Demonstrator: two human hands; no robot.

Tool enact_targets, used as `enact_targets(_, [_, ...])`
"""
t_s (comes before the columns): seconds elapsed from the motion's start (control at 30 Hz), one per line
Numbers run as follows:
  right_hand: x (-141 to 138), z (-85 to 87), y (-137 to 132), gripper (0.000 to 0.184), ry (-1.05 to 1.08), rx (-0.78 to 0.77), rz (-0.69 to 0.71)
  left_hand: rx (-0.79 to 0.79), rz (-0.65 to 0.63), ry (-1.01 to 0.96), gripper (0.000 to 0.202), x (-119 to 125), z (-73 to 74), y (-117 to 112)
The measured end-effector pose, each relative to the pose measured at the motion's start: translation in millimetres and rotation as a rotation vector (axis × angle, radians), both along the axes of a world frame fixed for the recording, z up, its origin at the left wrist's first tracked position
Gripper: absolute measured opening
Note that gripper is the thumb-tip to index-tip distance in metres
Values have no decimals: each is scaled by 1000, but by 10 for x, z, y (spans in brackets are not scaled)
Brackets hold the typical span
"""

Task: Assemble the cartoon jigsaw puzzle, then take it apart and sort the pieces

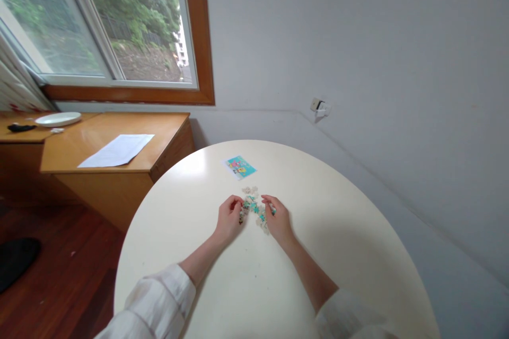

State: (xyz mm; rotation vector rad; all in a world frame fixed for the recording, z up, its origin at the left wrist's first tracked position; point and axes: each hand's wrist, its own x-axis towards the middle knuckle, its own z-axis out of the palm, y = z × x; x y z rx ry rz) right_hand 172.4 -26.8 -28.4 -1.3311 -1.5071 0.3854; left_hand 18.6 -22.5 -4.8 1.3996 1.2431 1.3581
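Observation:
A small heap of jigsaw puzzle pieces [254, 206] lies spread on the white round table, some teal side up and others with their pale backs showing. At the heap's left edge is my left hand [229, 218], its thumb and fingertips pinched together; whatever is between them is hidden. My right hand [279, 221] curves over the right side of the pieces, thumb and index finger apart, with teal bits showing beneath. Beyond the heap rests a colourful picture card [240, 167] with a teal background and pink and yellow figures.
The round table [222, 296] stands close to a grey-white wall with a socket [320, 107]. Left of it, a wooden desk [170, 137] holds a paper sheet [119, 150] and a white plate [58, 119] below the window. A dark round object [18, 259] is at the lower left.

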Motion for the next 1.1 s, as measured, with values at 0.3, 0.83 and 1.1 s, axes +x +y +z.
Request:
enact_targets(0.3, [19, 74, -67, 24, -5, 84, -99, -8, 10, -31, 14, -9, -59, 35])
enact_targets(0.83, [-12, 83, -339, 27, -394, 151, -101, -53, 97, -124, 13, -122, -54, 153])
enact_targets(1.1, [98, 17, -639, 24, -501, 69, -262, -66, 77, -107, 14, -113, -83, 171])
